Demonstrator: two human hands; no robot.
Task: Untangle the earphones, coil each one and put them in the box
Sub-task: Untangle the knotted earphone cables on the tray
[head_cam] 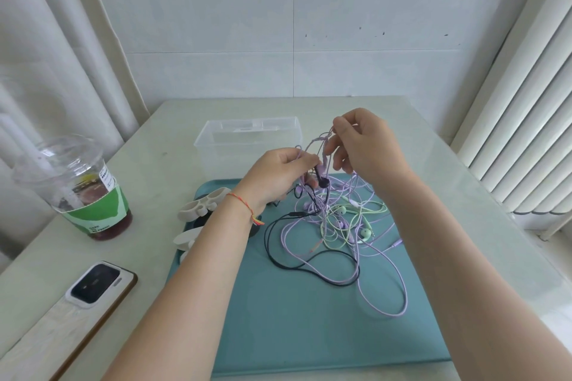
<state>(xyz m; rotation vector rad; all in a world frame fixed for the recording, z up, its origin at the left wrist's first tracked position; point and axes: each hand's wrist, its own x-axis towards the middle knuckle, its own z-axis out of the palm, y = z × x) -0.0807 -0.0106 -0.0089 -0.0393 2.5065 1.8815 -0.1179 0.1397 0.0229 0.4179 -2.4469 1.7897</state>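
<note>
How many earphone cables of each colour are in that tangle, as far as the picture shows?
Purple earphone cable: at least 1, pinched by the left hand and the right hand; too knotted to rule out a second
Black earphone cable: 1
Pale green earphone cable: 1
Total: 3 colours, at least 3 cables

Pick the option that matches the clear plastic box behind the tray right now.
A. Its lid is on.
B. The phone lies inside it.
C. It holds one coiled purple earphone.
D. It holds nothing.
D: the clear box stands open with nothing inside, while the purple, green and black earphone cables are all still tangled over the tray, a bunch of them lifted by the left hand and right hand.
</note>
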